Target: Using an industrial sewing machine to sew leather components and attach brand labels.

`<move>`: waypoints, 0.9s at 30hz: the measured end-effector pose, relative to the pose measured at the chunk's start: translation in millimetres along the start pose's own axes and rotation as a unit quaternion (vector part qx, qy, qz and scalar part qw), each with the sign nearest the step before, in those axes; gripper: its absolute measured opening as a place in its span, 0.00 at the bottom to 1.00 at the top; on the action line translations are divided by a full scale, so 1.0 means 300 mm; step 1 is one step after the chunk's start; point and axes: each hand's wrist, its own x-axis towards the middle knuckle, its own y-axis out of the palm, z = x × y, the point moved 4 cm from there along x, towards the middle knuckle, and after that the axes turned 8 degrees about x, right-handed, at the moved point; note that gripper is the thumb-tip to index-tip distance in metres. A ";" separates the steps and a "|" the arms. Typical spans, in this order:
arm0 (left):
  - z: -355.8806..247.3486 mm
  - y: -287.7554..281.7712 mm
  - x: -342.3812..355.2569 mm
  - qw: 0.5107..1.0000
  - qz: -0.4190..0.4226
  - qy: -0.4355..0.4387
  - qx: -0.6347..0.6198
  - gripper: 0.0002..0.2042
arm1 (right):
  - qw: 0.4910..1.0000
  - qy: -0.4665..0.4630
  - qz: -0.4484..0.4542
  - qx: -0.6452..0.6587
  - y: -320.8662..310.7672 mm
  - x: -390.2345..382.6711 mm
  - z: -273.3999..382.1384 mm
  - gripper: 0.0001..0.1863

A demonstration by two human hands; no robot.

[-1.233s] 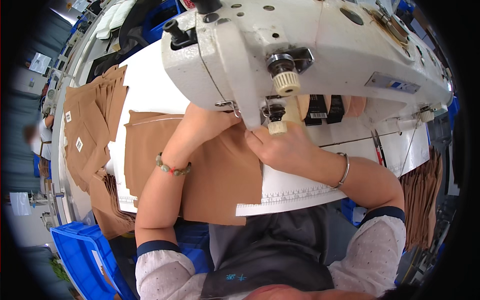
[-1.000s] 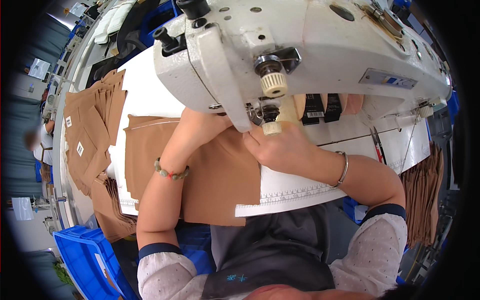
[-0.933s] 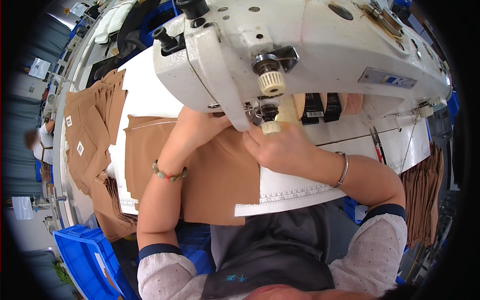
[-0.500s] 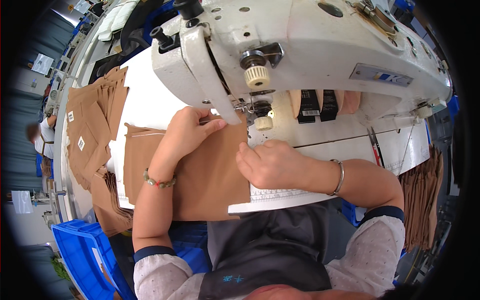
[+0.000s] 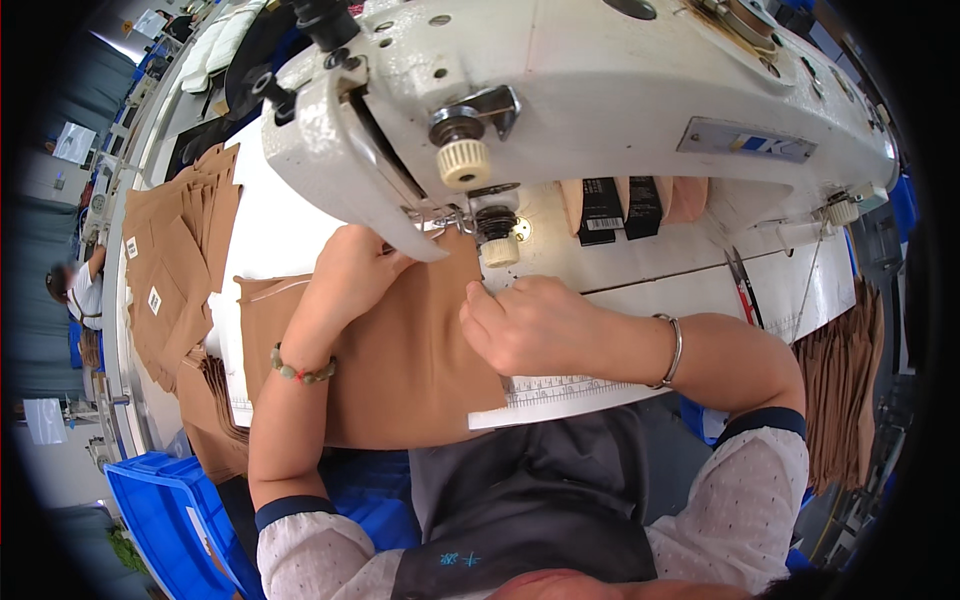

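Where the sewing machine (image 5: 600, 95) overhangs the table (image 5: 650, 305), I've got the brown cloth (image 5: 415, 380) lying w/ its upper edge under the machine's head, lower edge past the table's front. L hand (image 5: 358, 268), w/ bead bracelet (image 5: 303, 370), presses over the cloth's upper part; fingertips partly hidden, so can't tell if it's pinching. R hand (image 5: 532, 325), w/ metal bangle (image 5: 676, 352), is loosely curled at the cloth's R edge; can't tell if it grips. Nearby R: ruler strip (image 5: 548, 390) along the front, red/blk snips (image 5: 750, 292), blk tags (image 5: 600, 215) beneath the machine arm. Farther L: brown stack (image 5: 170, 240), blue bin (image 5: 165, 505) below. Far R: hanging brown pieces (image 5: 842, 395). Far L bg: co-worker (image 5: 84, 298), white top.
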 end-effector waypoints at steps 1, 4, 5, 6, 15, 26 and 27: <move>-0.003 -0.007 0.001 1.000 0.002 0.002 0.000 0.18 | 1.000 -0.005 -0.017 -0.010 0.003 0.004 -0.001 0.13; 0.013 -0.026 -0.013 0.996 0.034 -0.049 0.064 0.18 | 0.999 -0.013 -0.034 -0.033 0.002 0.005 -0.010 0.13; 0.047 -0.049 -0.039 0.998 0.000 -0.053 0.029 0.18 | 0.998 -0.018 -0.036 -0.045 -0.003 0.006 -0.008 0.13; 0.079 -0.071 -0.063 0.998 -0.032 -0.054 -0.008 0.19 | 0.998 -0.016 -0.036 -0.045 -0.009 0.004 -0.008 0.13; 0.384 -0.209 -0.295 0.975 -0.120 -0.144 0.121 0.15 | 0.994 -0.104 -0.013 -0.020 -0.055 -0.012 0.105 0.14; 0.402 -0.240 -0.179 0.984 -0.068 -0.164 0.026 0.12 | 0.995 -0.092 0.016 0.026 -0.058 -0.019 0.111 0.15; 0.417 -0.235 -0.167 0.984 -0.068 -0.164 0.026 0.12 | 0.995 -0.092 0.017 0.026 -0.059 -0.019 0.114 0.15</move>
